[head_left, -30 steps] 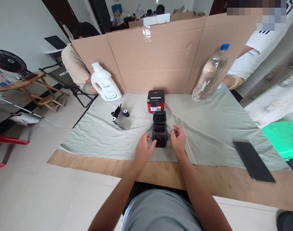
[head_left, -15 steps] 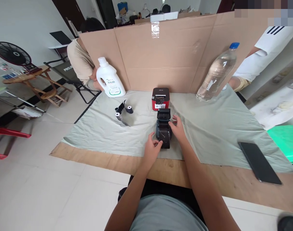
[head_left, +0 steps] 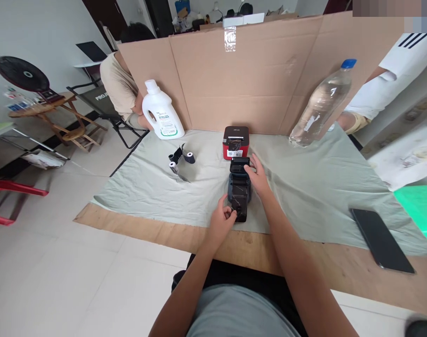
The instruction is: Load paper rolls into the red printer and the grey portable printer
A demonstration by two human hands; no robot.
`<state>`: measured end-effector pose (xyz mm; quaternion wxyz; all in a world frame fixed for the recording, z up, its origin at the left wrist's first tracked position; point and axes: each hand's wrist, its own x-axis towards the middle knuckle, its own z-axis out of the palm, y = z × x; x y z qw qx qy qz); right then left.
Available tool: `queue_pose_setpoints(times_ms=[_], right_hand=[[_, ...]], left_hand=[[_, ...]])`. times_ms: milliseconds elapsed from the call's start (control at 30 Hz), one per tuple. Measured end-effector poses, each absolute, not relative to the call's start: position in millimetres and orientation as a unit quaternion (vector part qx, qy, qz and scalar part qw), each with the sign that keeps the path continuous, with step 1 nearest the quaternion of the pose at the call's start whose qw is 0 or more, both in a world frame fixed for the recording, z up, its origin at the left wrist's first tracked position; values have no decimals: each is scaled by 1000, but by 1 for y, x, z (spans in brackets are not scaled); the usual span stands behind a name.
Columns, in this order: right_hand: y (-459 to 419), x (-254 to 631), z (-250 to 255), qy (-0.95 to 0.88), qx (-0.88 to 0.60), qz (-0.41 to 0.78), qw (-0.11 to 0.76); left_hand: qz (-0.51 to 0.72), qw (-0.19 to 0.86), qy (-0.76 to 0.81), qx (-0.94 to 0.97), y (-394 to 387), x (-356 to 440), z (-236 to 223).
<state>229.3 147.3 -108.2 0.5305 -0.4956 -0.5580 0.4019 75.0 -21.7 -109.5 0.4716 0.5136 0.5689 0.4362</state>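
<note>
A small black label printer sits on the grey-green cloth in front of me, its lid standing up at the far end. My left hand grips the printer's near left corner, fingers curled round it. My right hand reaches to the raised lid and its fingers hold the lid's right edge. A red and black printer stands just behind.
Black ribbon rolls lie left of the printers. A white detergent jug and a tilted clear bottle lean at the cardboard screen. A black phone lies at right. People sit behind the screen and stand at right.
My right hand has moved forward from beside the printer to its raised lid. My left hand has closed on the near left corner.
</note>
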Motion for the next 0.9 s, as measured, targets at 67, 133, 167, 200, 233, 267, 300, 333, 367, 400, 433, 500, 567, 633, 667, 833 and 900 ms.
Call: queue_pose_setpoints(times_ms=[67,133,167,200,233,267,300,333,367,400,433,500,567,633,667,833,900], right_hand=[[148,228,-98,-571,-496,392,524],[142,231,-91,-604,-494,371,504],[138,233,-89,-627,-490,360,487],[133,237,-88,-652,-487,349,464],[128,241,-87,-676,-485,340,438],[124,245,-87,-699,-484,329,411],[121,249,-86,-718,-484,320,384],[120,253,-84,-734,-486,312,357],[121,255,-82,-746,-489,308,330],[123,258,-79,-756,-492,309,301],[126,259,-76,-762,-497,314,272],[134,259,-69,-766,-503,337,217],[143,258,-64,-767,-497,369,171],[149,256,-61,-771,-479,398,135],[152,255,-61,-774,-475,402,116],[159,252,-62,-763,-523,377,43],[159,252,-61,-757,-529,381,34]], left_hand=[[450,475,557,511,-22,74,-113],[459,474,551,510,-22,74,-117],[462,472,551,510,-22,74,-118],[463,471,551,510,-22,74,-119],[464,471,551,509,-22,74,-120],[463,471,552,509,-21,74,-120],[461,472,552,509,-21,75,-120],[459,474,552,510,-21,75,-120],[457,474,552,512,-21,75,-120],[456,474,551,514,-21,75,-120],[455,473,551,515,-22,75,-120],[457,471,552,514,-22,75,-120],[456,473,555,510,-23,75,-120],[455,477,558,505,-23,75,-119],[455,479,559,502,-23,76,-119],[467,485,557,487,-22,77,-118],[466,482,561,486,-22,78,-119]])
